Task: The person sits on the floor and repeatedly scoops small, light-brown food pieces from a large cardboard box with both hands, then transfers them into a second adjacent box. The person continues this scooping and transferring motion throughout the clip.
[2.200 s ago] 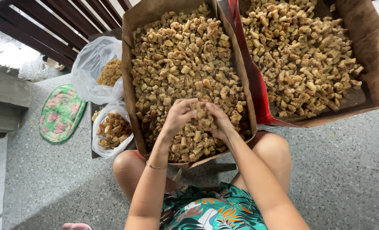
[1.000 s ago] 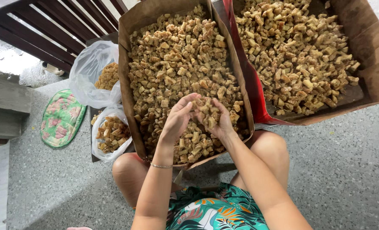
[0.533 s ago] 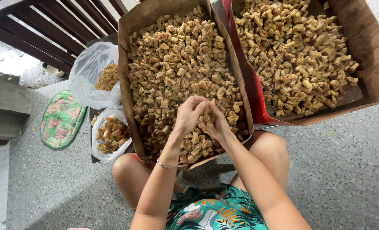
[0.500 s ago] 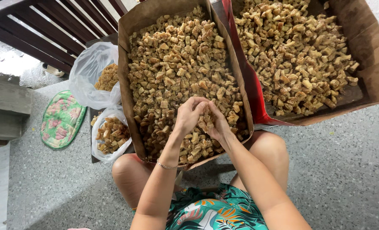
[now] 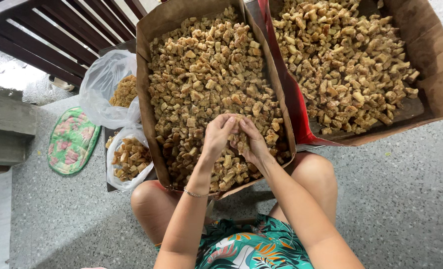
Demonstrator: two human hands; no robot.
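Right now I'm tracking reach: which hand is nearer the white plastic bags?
Left. The left hand works in the paper-lined box on the side nearest the white plastic bags; the right hand, touching it, lies farther from them.

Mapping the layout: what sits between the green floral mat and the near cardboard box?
Head view: two clear plastic bags of brown chunks lie between the mat and the box.

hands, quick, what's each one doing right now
Left hand: fingers curled on a brown chunk, over the cardboard tray.
Right hand: pinching the same brown chunk.
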